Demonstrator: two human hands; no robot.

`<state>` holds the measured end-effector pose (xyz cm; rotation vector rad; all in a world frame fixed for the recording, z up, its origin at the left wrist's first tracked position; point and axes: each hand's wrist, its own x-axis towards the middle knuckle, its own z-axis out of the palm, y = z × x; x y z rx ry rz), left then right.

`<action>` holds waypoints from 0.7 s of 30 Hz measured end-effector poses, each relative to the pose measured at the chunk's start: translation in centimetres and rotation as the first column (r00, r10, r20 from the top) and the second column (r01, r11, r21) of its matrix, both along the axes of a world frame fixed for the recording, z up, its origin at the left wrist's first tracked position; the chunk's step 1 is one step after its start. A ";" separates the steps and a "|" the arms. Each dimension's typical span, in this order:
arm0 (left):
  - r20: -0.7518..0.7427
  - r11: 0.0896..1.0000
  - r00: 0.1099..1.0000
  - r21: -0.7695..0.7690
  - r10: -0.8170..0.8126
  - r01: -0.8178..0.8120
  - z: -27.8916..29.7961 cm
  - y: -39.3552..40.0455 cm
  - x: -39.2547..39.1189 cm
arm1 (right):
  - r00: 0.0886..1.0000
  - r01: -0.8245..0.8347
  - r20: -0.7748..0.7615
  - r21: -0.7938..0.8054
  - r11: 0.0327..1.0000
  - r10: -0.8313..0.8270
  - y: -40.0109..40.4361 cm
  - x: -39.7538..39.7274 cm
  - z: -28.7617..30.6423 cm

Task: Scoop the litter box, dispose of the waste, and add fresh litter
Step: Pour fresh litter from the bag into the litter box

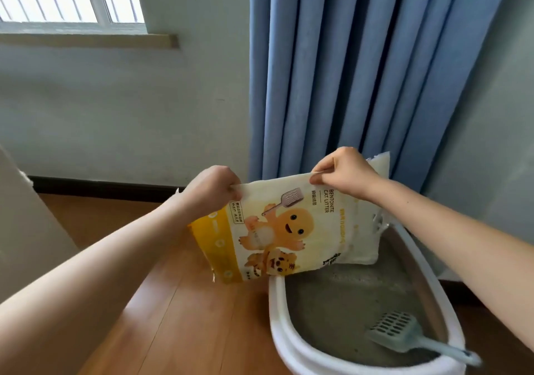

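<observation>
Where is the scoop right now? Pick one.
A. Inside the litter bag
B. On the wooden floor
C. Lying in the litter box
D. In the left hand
C: the scoop lies on the grey litter inside the litter box, handle resting on the near rim.

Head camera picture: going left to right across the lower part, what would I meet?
Left hand → litter bag → right hand → scoop lying in the litter box.
</observation>
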<state>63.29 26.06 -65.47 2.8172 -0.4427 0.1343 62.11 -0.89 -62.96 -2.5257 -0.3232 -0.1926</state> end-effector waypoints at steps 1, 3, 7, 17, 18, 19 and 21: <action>0.001 1.000 1.000 0.004 -0.003 0.003 -0.3 -0.2 0.1 | 1.000 0.003 -0.013 -0.003 1.000 -0.003 -0.1 0.0 -0.3; 0.000 1.000 1.000 -0.004 -0.009 0.009 -0.9 -0.5 0.5 | 1.000 0.004 -0.030 -0.034 0.999 -0.005 -0.3 0.0 -0.7; -0.029 0.999 0.999 -0.036 -0.026 0.025 -1.7 -1.1 0.9 | 0.998 -0.031 -0.063 -0.257 0.966 0.015 -0.1 0.1 -0.5; 0.016 0.996 0.996 -0.013 -0.089 0.090 -1.8 -2.1 0.4 | 0.989 -0.141 -0.079 -0.327 0.935 0.122 6.6 0.2 -3.0; 0.020 0.996 0.996 -0.026 -0.087 0.087 -2.0 -1.7 0.2 | 0.991 -0.127 -0.081 -0.301 0.945 0.107 6.7 0.3 -3.2; 0.029 0.995 0.995 -0.041 -0.092 0.094 -2.3 -1.2 0.1 | 0.991 -0.126 -0.086 -0.281 0.952 0.105 6.7 0.4 -3.3; 0.070 0.990 0.991 -0.072 -0.114 0.119 -2.5 0.1 -0.3 | 0.987 -0.142 -0.106 -0.266 0.953 0.117 7.0 0.2 -3.2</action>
